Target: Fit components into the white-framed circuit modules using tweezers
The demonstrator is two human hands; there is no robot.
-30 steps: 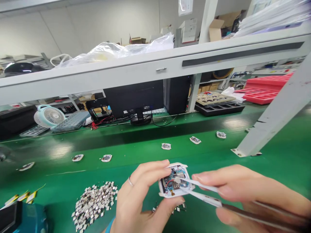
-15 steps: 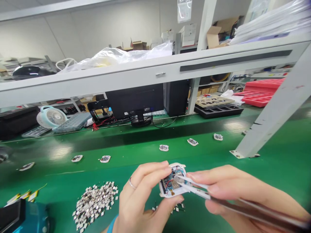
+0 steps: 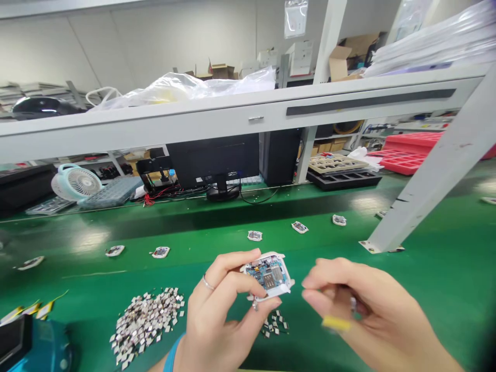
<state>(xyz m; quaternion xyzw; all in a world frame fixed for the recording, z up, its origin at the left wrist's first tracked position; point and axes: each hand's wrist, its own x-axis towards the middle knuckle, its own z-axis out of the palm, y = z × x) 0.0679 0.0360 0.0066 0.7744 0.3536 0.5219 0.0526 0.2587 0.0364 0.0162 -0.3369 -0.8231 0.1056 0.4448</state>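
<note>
My left hand [image 3: 217,310] grips a small white watch case [image 3: 287,276] by its edges, tilted up. A blue circuit board [image 3: 263,274] with a metal card slot shows inside it. A small silvery round part [image 3: 254,305] hangs at the case's lower left, by my thumb and fingers. To the right, apart from the case, my right hand [image 3: 372,305] is closed and slightly blurred. A yellow piece [image 3: 336,324] shows below its fingers, and a bit of metal glints in the palm; I cannot make out what it holds.
A heap of small silvery square parts [image 3: 145,325] lies left on the green bench [image 3: 209,274], with a smaller group [image 3: 276,324] below the case. Several white cases [image 3: 160,252] form a row behind. A slanting white post [image 3: 422,170] stands right; a teal device [image 3: 50,343] stands front left.
My right hand has drawn back from the case, and the tweezers it held inside are no longer plainly seen. The round part has gone from over the board to the case's lower left.
</note>
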